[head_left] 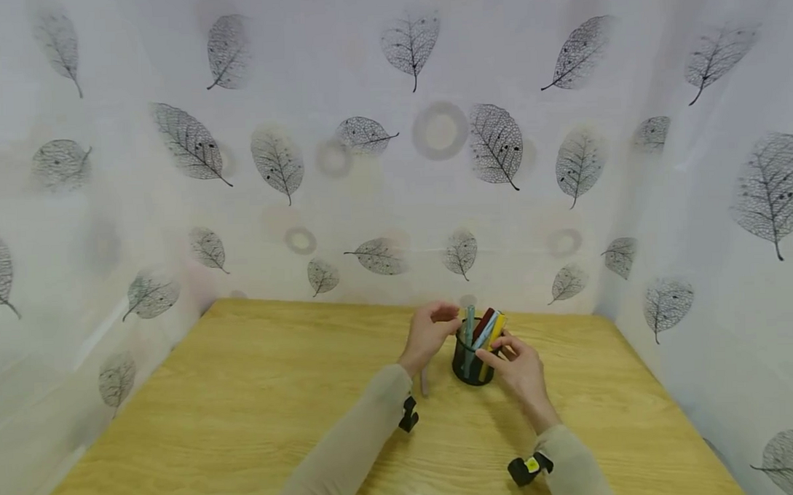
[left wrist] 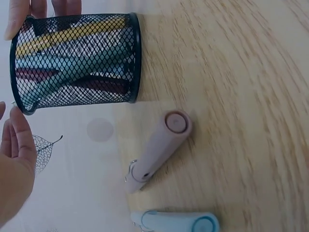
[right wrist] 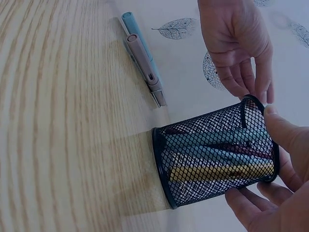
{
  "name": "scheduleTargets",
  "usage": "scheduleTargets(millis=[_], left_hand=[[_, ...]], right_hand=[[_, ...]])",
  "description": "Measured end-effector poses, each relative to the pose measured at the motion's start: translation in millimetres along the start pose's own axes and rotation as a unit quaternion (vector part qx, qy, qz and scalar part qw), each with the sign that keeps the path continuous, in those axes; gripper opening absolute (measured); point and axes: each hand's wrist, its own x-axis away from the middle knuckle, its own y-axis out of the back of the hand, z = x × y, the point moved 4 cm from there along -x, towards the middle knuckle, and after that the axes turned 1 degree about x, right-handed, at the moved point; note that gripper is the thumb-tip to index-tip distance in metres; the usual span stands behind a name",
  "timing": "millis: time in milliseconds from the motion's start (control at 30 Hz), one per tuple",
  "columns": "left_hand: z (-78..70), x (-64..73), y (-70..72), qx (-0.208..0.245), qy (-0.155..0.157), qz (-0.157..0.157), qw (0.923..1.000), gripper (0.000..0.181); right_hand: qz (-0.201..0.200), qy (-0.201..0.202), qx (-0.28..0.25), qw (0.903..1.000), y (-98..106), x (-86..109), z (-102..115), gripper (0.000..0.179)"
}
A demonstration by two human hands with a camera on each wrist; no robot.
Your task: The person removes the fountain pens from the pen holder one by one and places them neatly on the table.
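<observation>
A black mesh pen holder (head_left: 467, 365) stands upright on the table, with several pens inside. A teal pen (head_left: 470, 321), a dark red one (head_left: 484, 324) and a yellow one (head_left: 498, 328) stick out of its top. My left hand (head_left: 431, 334) pinches the holder's rim on the left, its fingertips close to the teal pen. From the right, my right hand (head_left: 522, 367) grips the rim, thumb on the near side and fingers round the far right. In the right wrist view both hands (right wrist: 241, 43) meet the upper end of the mesh.
Left of the holder lie a greyish-pink pen (left wrist: 157, 150) and a light blue pen (left wrist: 181, 221), side by side on the wooden table (head_left: 244, 398). A pale leaf-print curtain (head_left: 368, 190) closes off the back and both sides.
</observation>
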Motion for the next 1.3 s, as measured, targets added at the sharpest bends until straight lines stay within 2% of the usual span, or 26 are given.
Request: scheduleTargets(millis=[200, 300, 433, 700, 1133, 1300], left_hand=[[-4.5, -2.6, -4.0, -0.045, -0.013, -0.005, 0.9989, 0.03], [-4.8, -4.5, -6.7, -0.047, 0.001, -0.005, 0.9989, 0.032], [-3.2, -7.9, -9.1, -0.045, 0.035, -0.007, 0.9983, 0.034], [-5.5, -12.6, -17.3, -0.084, 0.06, 0.012, 0.9945, 0.039], [-8.2, -10.4, -24.0, -0.101, 0.03, 0.012, 0.9943, 0.043], [-5.5, -9.9, -23.2, -0.088, 0.035, 0.005, 0.9955, 0.037]], right_hand=[[-0.005, 0.001, 0.001, 1.0, -1.1, 0.0, 0.9, 0.037], [-0.006, 0.003, 0.0, 1.0, -0.5, 1.6, 2.6, 0.037], [-0.002, -0.003, -0.003, 1.0, -1.0, 3.1, 3.3, 0.037], [0.009, -0.007, -0.003, 0.9999, -1.8, 5.5, 5.9, 0.037], [0.009, -0.007, -0.023, 0.9997, -0.2, 7.8, 9.3, 0.037], [0.01, -0.005, -0.031, 0.9994, -1.1, 6.5, 7.5, 0.038]])
